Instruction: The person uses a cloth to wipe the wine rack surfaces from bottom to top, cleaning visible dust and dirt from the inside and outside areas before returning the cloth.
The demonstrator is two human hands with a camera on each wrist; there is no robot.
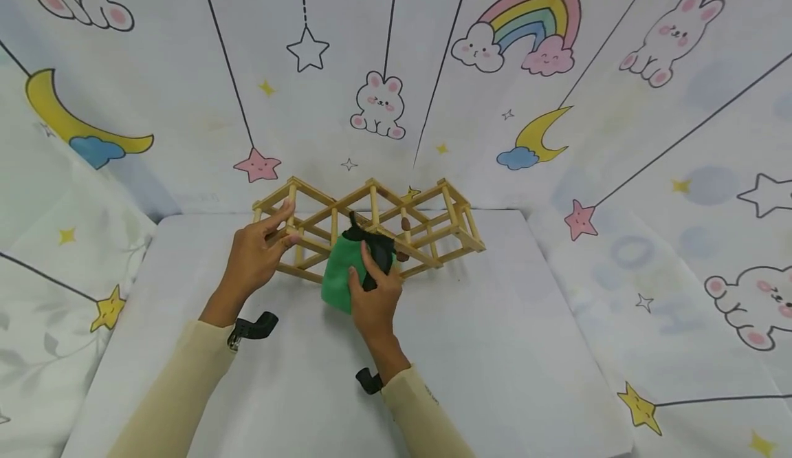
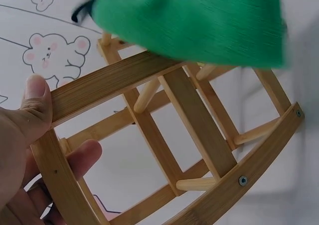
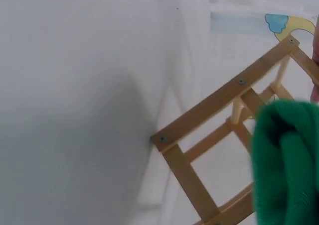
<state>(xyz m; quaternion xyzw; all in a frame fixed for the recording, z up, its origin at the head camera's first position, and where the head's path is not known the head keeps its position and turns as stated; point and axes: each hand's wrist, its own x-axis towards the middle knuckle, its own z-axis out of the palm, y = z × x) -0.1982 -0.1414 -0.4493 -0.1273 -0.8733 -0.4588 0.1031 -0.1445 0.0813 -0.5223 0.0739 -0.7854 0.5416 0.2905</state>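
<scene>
A light wooden lattice rack (image 1: 374,205) of crossed slats and round dowels stands at the back of the white table. My left hand (image 1: 256,252) grips its left end; in the left wrist view the thumb (image 2: 36,93) lies on a slat (image 2: 112,84) with fingers behind the frame. Against the front middle of the rack, my right hand (image 1: 377,300) holds a soft green cloth piece (image 1: 339,272) with a black part and a thin black loop. Green fabric (image 3: 286,170) fills the right wrist view's lower right corner, close to the rack's beam (image 3: 214,99).
The white tabletop (image 1: 495,348) spreads in front of and beside the rack. Behind it hangs a white backdrop (image 1: 433,107) printed with bunnies, stars, moons and a rainbow. Black camera mounts (image 1: 256,326) sit at both wrists.
</scene>
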